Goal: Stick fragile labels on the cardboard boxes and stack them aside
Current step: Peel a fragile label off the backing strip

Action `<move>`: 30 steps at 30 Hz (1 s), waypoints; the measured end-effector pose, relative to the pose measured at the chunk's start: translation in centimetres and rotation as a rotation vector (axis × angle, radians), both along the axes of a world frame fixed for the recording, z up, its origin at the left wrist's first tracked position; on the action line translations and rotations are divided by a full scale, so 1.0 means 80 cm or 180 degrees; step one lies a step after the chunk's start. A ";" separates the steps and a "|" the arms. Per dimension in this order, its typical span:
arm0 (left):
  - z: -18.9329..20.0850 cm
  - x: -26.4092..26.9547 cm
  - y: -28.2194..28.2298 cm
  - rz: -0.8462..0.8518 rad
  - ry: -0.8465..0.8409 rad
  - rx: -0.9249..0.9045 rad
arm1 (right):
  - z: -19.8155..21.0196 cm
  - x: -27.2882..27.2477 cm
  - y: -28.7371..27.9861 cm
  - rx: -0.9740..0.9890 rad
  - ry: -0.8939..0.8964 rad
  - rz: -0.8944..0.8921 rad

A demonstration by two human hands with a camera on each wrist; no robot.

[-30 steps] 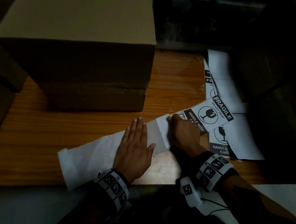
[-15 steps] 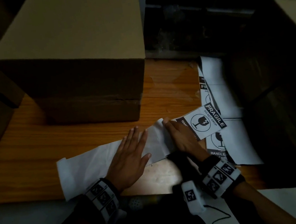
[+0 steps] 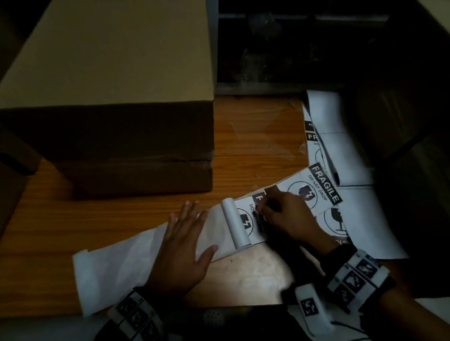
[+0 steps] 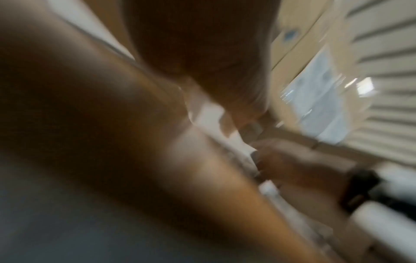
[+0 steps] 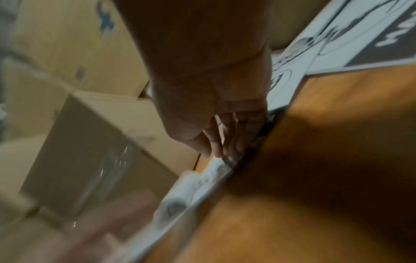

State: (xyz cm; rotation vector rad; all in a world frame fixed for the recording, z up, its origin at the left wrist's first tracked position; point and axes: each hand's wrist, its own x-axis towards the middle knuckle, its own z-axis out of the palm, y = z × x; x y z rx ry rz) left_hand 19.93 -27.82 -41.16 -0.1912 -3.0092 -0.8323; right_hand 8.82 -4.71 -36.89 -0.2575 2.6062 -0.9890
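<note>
Left hand (image 3: 181,250) flattens backing strip (image 3: 121,258); right hand (image 3: 287,216) pinches curling label (image 3: 242,222)

— What can be read on the label strip (image 3: 311,192)?
— "FRAGILE" in white on a black band, with "DO NOT DROP" beneath it, is printed on the label at the right hand (image 3: 287,216).
— And on the curled label (image 3: 246,222)?
— Only "F" and "DO" are seen.
— The sheets (image 3: 325,134) behind?
— "FR" and "DO" are shown, the rest being covered.

Matt brown cardboard box (image 3: 109,79) sitting on smooth orange wood-grain tabletop (image 3: 258,148); white paper label strip (image 3: 318,189) showing slightly glossy translucent backing (image 3: 132,257).
</note>
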 end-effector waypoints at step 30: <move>0.010 -0.014 0.063 0.0673 -0.0272 -0.0882 | 0.009 0.027 -0.087 -0.0194 -0.0265 -0.0584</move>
